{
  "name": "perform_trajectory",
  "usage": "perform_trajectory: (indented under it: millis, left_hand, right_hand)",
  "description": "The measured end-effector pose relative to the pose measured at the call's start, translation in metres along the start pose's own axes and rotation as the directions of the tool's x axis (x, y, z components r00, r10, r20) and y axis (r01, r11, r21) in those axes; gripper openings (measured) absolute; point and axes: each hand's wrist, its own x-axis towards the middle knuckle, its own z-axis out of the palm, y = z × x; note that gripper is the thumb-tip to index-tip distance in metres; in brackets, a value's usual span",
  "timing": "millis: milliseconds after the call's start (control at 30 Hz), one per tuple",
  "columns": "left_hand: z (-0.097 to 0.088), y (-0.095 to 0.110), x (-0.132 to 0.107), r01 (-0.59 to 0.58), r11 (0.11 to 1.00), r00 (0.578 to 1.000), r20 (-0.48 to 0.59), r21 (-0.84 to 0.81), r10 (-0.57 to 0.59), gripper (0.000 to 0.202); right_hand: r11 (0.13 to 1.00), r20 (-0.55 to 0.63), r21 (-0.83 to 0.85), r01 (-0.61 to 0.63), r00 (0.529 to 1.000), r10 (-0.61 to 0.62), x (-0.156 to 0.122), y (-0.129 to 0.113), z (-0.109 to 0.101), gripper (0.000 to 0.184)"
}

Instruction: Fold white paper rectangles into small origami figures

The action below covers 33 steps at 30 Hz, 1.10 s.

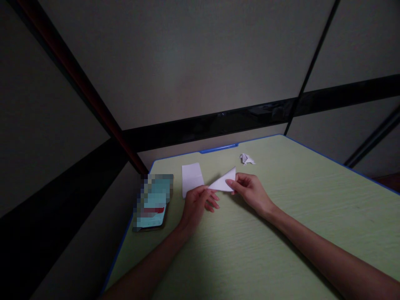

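Observation:
A white sheet of paper folded into a triangle (222,182) is held up between my two hands over the table. My right hand (251,191) pinches its wide end, thumb on the near face and fingers behind. At the narrow left tip, my left hand (197,206) grips the paper between thumb and index finger, with the other fingers loosely spread below. Behind my left hand lies a flat white paper (191,177), partly covered by that hand. Farther back on the right sits a small folded paper figure (246,158), touched by neither hand.
A phone (153,214) with a lit, partly blurred screen lies at the table's left edge. The light green table (312,200) has a blue rim and a blue strip (218,148) at its back edge. Panelled cabinet doors (200,75) stand close behind.

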Motion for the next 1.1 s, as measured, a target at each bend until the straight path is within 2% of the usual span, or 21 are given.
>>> perform_trajectory:
  millis: [167, 367, 1100]
  left_hand:
    - [-0.0034, -0.0017, 0.0036, 0.065, 0.992, 0.993, 0.102, -0.11, -0.054, 0.023]
    - [-0.0039, 0.002, 0.0039, 0.096, 0.99, 0.973, 0.199, 0.105, -0.115, 0.03]
    - [-0.0064, -0.001, 0.0072, 0.111, 0.989, 0.966, 0.224, 0.097, -0.13, 0.027]
  right_hand:
    - [1.0, 0.026, -0.026, -0.001, 1.0, 0.002, -0.0027, -0.0045, 0.0017, 0.029]
    - [0.999, 0.12, -0.034, 0.024, 0.993, -0.02, -0.0046, -0.0062, 0.004, 0.033]
    - [0.998, 0.104, -0.004, -0.068, 0.992, 0.068, -0.0054, -0.0057, 0.0046, 0.032]
